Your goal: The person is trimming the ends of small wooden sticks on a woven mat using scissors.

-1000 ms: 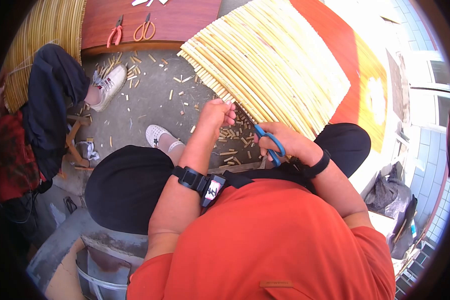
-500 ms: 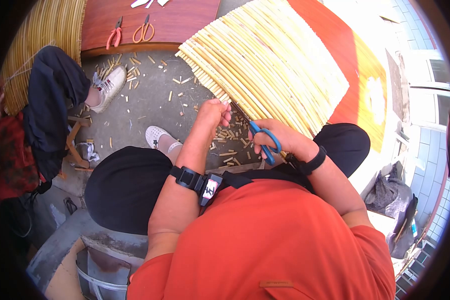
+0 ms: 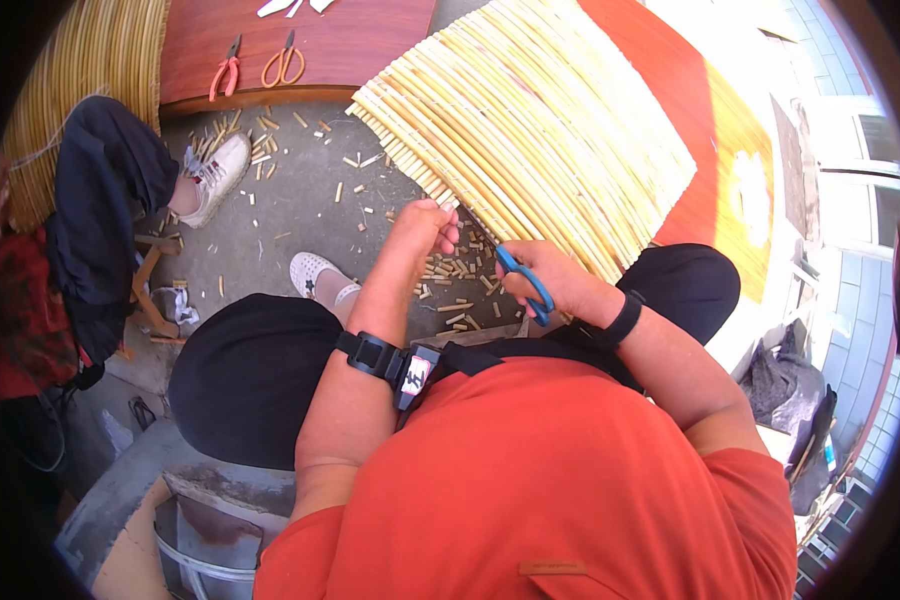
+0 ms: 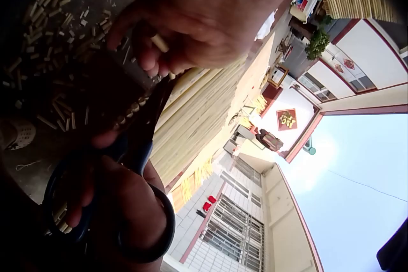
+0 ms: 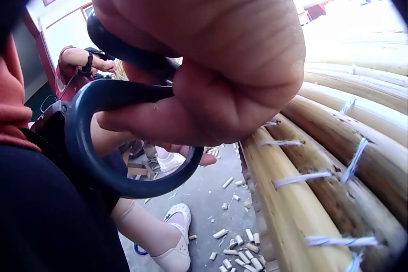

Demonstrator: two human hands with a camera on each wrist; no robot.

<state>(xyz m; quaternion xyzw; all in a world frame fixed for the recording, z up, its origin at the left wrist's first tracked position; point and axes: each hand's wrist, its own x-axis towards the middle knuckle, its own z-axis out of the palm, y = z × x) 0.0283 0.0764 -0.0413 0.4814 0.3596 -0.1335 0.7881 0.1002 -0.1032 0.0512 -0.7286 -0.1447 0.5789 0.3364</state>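
Right-hand grip (image 3: pixel 550 280) curls snugly round the blue scissors (image 3: pixel 523 282); the left-hand grip (image 3: pixel 420 237) pinches a short stick (image 4: pixel 159 43). Just beyond both, the cane mat (image 3: pixel 545 130) spreads across the upper middle of the head view.

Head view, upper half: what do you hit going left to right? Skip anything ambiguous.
Small mat part at the left edge → red pliers → orange-handled scissors → big mat → tiled wall.
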